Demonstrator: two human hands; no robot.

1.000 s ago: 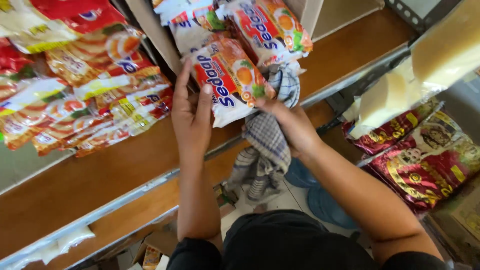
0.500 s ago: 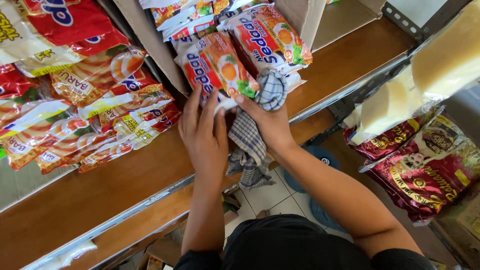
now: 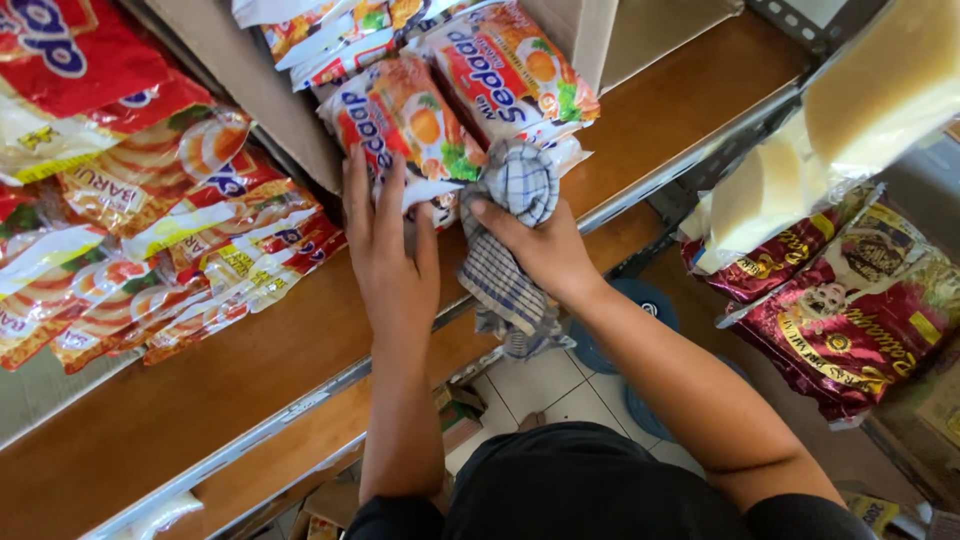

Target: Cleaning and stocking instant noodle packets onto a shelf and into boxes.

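- Your left hand [image 3: 388, 262] lies flat, fingers [image 3: 362, 195] spread and straight, pressing on the near end of an orange-and-white noodle packet [image 3: 400, 125]. It grips nothing; it only pushes.
- That packet now sits in the mouth of a cardboard box [image 3: 255, 100], which stands on the wooden shelf [image 3: 690, 95]. A second later than the earlier views, the packet lies farther in towards the box, and your left hand has followed it in.
- Just right of that packet lies a second noodle packet [image 3: 515, 70] of the same kind, touching it, also in the box mouth.
- Your right hand [image 3: 545, 255] is closed around a blue-and-white checked cloth [image 3: 505, 240]. The cloth's bunched top rests against the near edge of the two packets; its loose end hangs below the shelf's metal front rail [image 3: 300, 405].
- Compared with the earlier views, the right hand has risen nearer the packets, so the cloth now touches them.
- Judging by this, the packets are nearly seated in the box, with a little push left.
- Left of the box, a heap of red and orange snack packets [image 3: 150, 250] leans on the same shelf.
- Well right of the box, dark red bags [image 3: 850, 310] hang below pale yellow bags [image 3: 860, 110].
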